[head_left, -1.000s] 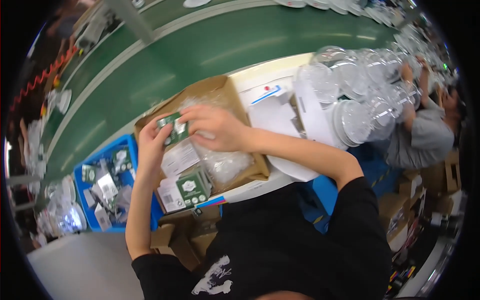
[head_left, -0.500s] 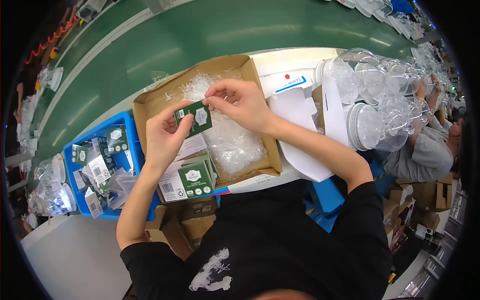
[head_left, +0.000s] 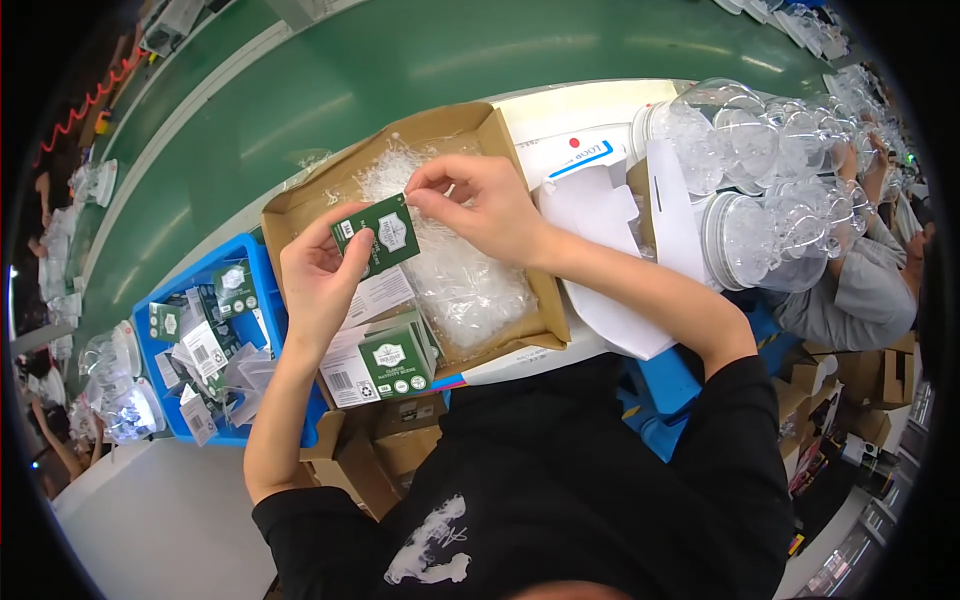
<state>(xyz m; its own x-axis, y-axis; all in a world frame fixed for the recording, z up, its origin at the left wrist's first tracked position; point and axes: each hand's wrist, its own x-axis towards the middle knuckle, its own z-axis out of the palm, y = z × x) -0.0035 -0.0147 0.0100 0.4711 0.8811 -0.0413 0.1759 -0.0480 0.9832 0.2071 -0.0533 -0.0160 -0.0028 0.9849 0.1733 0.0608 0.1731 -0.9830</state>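
Observation:
My left hand (head_left: pixel 318 285) holds a green and white hang tag (head_left: pixel 390 232) by its left part, thumb on top. The fingertips of my right hand (head_left: pixel 490 212) are pinched together at the tag's upper right corner; what they hold is too small to make out. Both hands are over a shallow cardboard box (head_left: pixel 548 312). Inside it lie a clear bag (head_left: pixel 470 300) of thin transparent plastic pieces and a loose heap (head_left: pixel 388 178) of similar strands. A stack of green and white tags (head_left: pixel 395 358) rests in the box's near left corner.
A blue bin (head_left: pixel 255 280) at the left holds several tags. White paper or card (head_left: pixel 600 230) lies right of the box, with clear rounded jars (head_left: pixel 740 240) beyond. A green conveyor belt (head_left: pixel 480 60) runs along the far side. Another person's grey sleeve (head_left: pixel 870 290) shows at far right.
My left hand and the tag have shifted slightly left and the tag is tilted a little differently. My right hand stays pinched near its corner. The whole view has turned slightly.

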